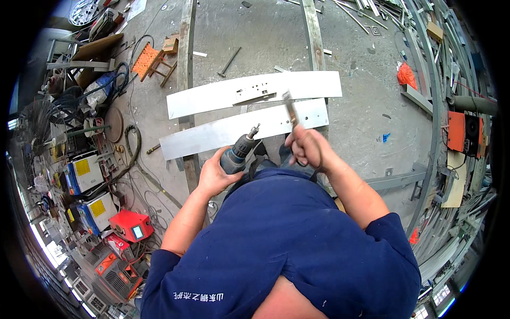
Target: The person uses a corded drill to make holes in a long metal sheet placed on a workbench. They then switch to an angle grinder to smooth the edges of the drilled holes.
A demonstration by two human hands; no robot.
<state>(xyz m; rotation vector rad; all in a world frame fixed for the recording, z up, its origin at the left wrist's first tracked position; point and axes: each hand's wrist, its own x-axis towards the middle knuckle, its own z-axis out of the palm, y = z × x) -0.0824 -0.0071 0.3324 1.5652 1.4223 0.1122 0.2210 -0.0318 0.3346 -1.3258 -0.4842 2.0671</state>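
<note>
My left hand (216, 173) is wrapped round a blue and black power drill (237, 154), its bit (254, 129) pointing up and away over the near plate. My right hand (309, 149) grips a metal hand tool (291, 109) with a curved handle. Motion smears this tool, so its exact kind does not show. Beneath its head lies the near pale metal plate (212, 133), which has several holes toward its right end. Beyond it lies a second, slightly curved plate (204, 97), with cut-outs and a narrow strip (256, 99) near its middle.
Two metal beams (187, 48) (312, 32) run away from me under the plates. At left stand an orange-topped stool (144, 61), cables and a red machine (131, 226). A long bar (229, 61) lies on the floor. Metal profiles (457, 234) and an orange-black unit (465, 133) line the right.
</note>
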